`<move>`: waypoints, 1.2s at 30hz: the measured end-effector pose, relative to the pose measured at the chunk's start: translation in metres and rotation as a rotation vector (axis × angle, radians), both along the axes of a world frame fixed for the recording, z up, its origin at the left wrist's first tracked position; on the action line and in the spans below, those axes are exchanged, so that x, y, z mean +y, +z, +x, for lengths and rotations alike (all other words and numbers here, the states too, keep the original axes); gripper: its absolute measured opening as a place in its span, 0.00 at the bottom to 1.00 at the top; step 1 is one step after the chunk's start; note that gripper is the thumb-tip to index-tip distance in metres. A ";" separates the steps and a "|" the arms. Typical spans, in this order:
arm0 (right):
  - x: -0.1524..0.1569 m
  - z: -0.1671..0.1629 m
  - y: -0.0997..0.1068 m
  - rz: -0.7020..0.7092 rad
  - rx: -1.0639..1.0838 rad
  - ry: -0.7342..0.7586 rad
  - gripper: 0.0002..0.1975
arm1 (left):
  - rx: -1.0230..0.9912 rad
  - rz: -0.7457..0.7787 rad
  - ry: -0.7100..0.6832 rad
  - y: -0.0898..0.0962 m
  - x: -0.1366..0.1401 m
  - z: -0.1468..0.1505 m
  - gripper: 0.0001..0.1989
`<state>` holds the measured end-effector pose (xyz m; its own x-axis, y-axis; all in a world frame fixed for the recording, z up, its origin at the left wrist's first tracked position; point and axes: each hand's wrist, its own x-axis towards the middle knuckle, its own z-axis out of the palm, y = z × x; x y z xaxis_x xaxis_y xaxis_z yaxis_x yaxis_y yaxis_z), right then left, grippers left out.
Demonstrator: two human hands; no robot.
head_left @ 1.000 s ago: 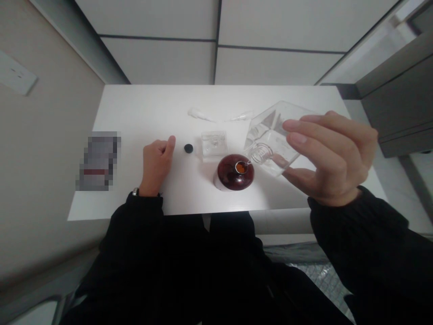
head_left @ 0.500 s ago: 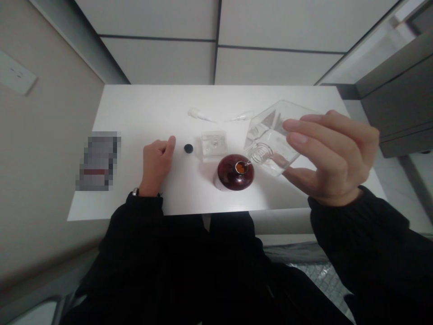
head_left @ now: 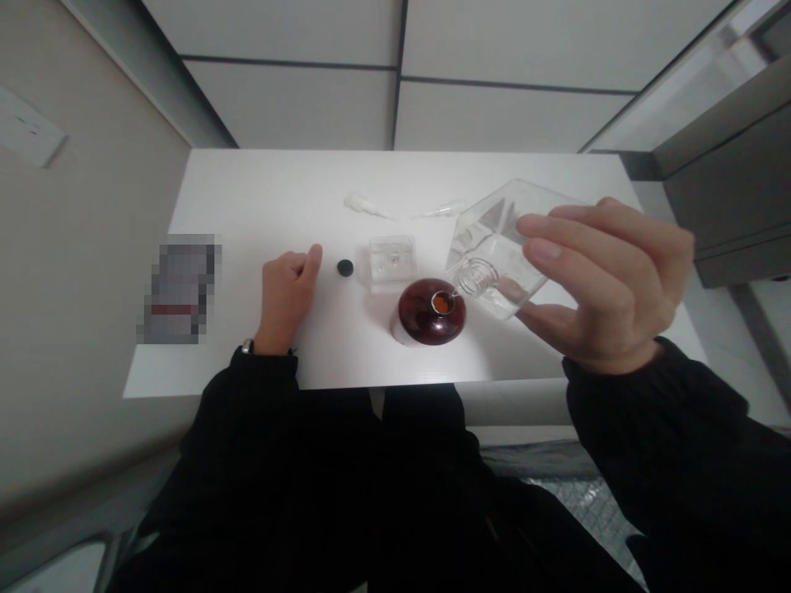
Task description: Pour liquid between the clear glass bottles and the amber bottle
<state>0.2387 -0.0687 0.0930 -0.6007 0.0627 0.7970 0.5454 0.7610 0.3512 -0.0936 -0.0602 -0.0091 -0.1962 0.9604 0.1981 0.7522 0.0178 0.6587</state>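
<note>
My right hand (head_left: pixel 609 284) is wrapped round a clear, square-sided bottle (head_left: pixel 519 206) and holds it tilted, mouth down to the left. Some clear liquid lies inside, and the threaded neck hangs right at the opening of a dark red-brown round bottle (head_left: pixel 426 325). That bottle stands upright on the table with its mouth uncovered. A thin clear stream seems to run between the two mouths. My left hand (head_left: pixel 287 296) rests on the table as a fist with the thumb stretched out, nothing visible in it. Beside it lies a small black cap (head_left: pixel 344 268).
A clear square block-like piece (head_left: pixel 394 262) sits behind the red-brown bottle. Farther back lie two slim clear tapered pieces, the left one (head_left: pixel 364 204) and the right one (head_left: pixel 440 211). A blurred-out grey object (head_left: pixel 182 288) is at the left of the white table (head_left: pixel 247 189).
The view has shifted very slightly. Both hands and the tilted bottle keep almost the same position, with the clear bottle's neck still at the red-brown bottle's mouth.
</note>
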 end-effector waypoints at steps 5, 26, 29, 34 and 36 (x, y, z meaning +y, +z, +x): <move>-0.003 -0.001 -0.001 -0.027 -0.002 -0.036 0.15 | 0.007 -0.008 0.008 0.000 0.000 0.000 0.29; -0.003 -0.001 0.000 -0.017 -0.003 -0.045 0.15 | -0.014 -0.028 0.012 0.003 -0.001 0.001 0.29; -0.004 -0.002 0.000 -0.022 0.003 -0.062 0.14 | -0.002 -0.027 0.008 0.003 -0.001 0.001 0.29; -0.004 -0.002 0.000 -0.012 -0.003 -0.065 0.15 | 0.011 -0.041 0.005 0.004 -0.001 0.001 0.29; -0.003 -0.002 -0.001 -0.024 0.001 -0.062 0.16 | 0.012 -0.038 0.006 0.003 -0.001 0.001 0.29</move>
<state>0.2369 -0.0719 0.0918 -0.5946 0.1190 0.7952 0.5922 0.7338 0.3330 -0.0928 -0.0612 -0.0058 -0.1995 0.9661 0.1641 0.7596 0.0467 0.6487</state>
